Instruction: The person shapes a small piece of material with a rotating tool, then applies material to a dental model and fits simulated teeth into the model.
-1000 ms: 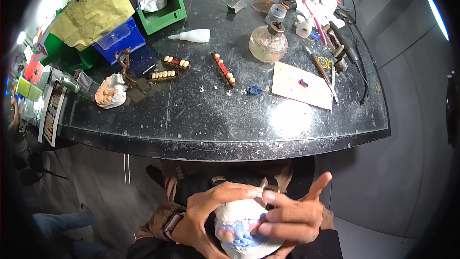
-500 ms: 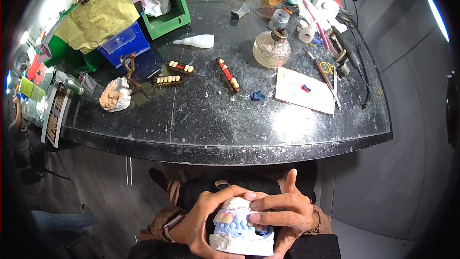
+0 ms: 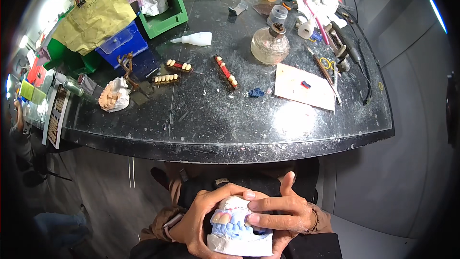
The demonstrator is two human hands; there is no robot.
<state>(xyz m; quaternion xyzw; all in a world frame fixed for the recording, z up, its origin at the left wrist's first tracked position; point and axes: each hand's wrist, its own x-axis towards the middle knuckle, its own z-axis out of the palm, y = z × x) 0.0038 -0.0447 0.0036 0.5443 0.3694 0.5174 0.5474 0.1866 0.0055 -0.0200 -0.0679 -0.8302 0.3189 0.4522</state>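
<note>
Above my lap, in front of the desk edge, I hold a dental cast [image 3: 239, 246] with white plaster at top and bottom and blue teeth between. My left hand [image 3: 195, 223] wraps its left side, fingers over the top. My right hand [image 3: 283, 211] grips the right side, two fingers lying across the front and the thumb or another finger raised. Larger cream false teeth [image 3: 221, 217] with a little pink show at the cast's front left. The fingers hide the right part of the tooth row.
On the black desk [image 3: 191, 115] are strips of false teeth [image 3: 225, 72], another plaster cast [image 3: 114, 96], a white squeeze bottle [image 3: 197, 39], a glass spirit burner [image 3: 270, 48] and a paper pad [image 3: 292, 93]. Green [image 3: 167, 21] and blue bins [image 3: 125, 45] stand far left, tools far right.
The cast and both hands have shifted very slightly left; the grip looks the same. The whole desk view has moved a little with the head.
</note>
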